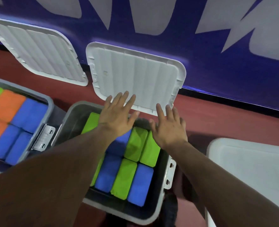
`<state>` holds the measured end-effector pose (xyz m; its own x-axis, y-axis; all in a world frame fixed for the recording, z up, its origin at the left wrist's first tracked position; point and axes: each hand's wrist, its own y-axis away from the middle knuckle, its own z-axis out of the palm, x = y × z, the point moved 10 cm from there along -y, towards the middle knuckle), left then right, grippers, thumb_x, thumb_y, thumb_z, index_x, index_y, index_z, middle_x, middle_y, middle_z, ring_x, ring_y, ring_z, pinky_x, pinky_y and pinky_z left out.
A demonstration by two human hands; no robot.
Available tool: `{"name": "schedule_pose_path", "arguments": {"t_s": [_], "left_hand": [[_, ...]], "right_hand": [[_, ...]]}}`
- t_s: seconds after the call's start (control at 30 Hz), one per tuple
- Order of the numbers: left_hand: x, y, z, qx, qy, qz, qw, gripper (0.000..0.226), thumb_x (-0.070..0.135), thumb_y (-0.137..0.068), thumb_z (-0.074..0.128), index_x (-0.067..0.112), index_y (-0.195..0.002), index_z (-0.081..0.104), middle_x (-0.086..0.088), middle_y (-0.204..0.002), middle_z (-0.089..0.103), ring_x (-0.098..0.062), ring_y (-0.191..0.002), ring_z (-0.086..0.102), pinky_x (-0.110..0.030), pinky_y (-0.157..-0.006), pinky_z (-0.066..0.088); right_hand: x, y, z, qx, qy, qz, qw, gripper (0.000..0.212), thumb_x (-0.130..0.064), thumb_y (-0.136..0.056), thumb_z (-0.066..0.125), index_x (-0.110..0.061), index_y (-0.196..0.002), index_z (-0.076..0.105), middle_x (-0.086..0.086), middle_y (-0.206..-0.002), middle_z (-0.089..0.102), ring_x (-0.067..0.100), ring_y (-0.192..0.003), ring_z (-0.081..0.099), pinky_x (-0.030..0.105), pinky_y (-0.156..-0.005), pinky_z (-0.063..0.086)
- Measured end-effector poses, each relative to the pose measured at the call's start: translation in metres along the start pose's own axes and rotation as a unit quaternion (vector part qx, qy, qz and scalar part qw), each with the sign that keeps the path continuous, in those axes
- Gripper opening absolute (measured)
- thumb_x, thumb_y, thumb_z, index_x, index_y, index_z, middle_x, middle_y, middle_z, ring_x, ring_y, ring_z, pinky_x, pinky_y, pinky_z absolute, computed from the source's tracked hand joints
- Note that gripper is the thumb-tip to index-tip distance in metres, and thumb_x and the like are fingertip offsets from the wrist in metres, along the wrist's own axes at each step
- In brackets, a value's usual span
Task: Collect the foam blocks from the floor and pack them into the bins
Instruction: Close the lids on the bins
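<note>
Green and blue rectangular foam blocks (124, 176) are packed in rows inside the open grey plastic bin (70, 118). Over its far rim, the left hand (117, 116) and right hand (169, 128) are held flat, fingers spread, gripping nothing, fingertips (125, 95) at the lower edge of the white ribbed lid (135, 74) propped behind the bin; contact cannot be told.

Foam blocks (138, 181) fill the middle bin (73, 123); a lid (135, 76) blocks 12 o'clock, the left bin (51, 102) crowds 9 o'clock, floor (217, 118) lies open at 2 o'clock.
</note>
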<state>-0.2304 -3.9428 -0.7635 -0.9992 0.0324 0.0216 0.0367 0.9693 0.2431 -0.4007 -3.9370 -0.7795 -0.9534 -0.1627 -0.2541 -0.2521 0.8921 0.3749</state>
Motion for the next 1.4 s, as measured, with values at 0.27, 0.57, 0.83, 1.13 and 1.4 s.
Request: {"name": "schedule_pose_path", "arguments": {"t_s": [0.27,0.57,0.83,1.13,1.4], "left_hand": [[-0.013,-0.124,0.011,0.039,-0.002,-0.006,0.999,0.069,0.061,-0.102,0.017,0.026,-0.162,0.01,-0.002,-0.17,0.008,-0.024,-0.156,0.006,-0.051,-0.124,0.0],[-0.013,-0.215,-0.006,0.117,0.03,0.001,0.993,0.066,0.056,-0.102,0.019,0.026,-0.16,0.026,-0.006,-0.168,0.02,-0.027,-0.155,0.017,-0.052,-0.122,0.009],[-0.044,-0.228,-0.022,0.112,0.03,0.03,0.993,0.068,0.056,-0.102,0.014,0.022,-0.157,0.035,-0.004,-0.16,0.039,-0.026,-0.153,0.024,-0.051,-0.123,0.007],[-0.054,-0.204,-0.02,0.007,-0.034,0.08,0.996,0.079,0.062,-0.099,0.008,0.019,-0.098,0.074,-0.005,-0.101,0.069,-0.029,-0.103,0.062,-0.041,-0.093,0.043],[-0.067,-0.073,-0.03,0.037,0.018,0.192,0.98,0.074,0.065,-0.093,0.009,0.015,-0.113,0.06,-0.013,-0.102,0.072,-0.035,-0.101,0.066,-0.043,-0.085,0.048]], "right_hand": [[0.006,-0.134,-0.016,0.012,0.039,-0.032,0.999,0.066,-0.051,-0.107,0.025,-0.023,-0.163,0.004,0.01,-0.17,0.004,0.031,-0.156,0.001,0.051,-0.122,0.015],[0.013,-0.242,-0.067,0.105,0.117,-0.067,0.985,0.077,-0.047,-0.099,0.045,-0.006,-0.159,0.02,0.015,-0.155,0.036,0.037,-0.143,0.03,0.055,-0.116,0.028],[-0.01,-0.244,-0.056,0.043,0.024,-0.059,0.997,0.054,-0.065,-0.102,0.029,-0.017,-0.119,0.047,0.015,-0.114,0.052,0.042,-0.095,0.059,0.043,-0.077,0.041],[-0.029,-0.178,-0.041,0.003,0.052,-0.069,0.996,0.059,-0.07,-0.099,0.026,-0.019,-0.108,0.053,0.01,-0.104,0.061,0.038,-0.097,0.064,0.041,-0.078,0.045],[-0.077,-0.055,-0.021,0.026,0.077,-0.003,0.997,0.078,-0.081,-0.091,0.018,-0.014,-0.111,0.052,0.009,-0.112,0.058,0.035,-0.108,0.058,0.046,-0.082,0.049]]}}
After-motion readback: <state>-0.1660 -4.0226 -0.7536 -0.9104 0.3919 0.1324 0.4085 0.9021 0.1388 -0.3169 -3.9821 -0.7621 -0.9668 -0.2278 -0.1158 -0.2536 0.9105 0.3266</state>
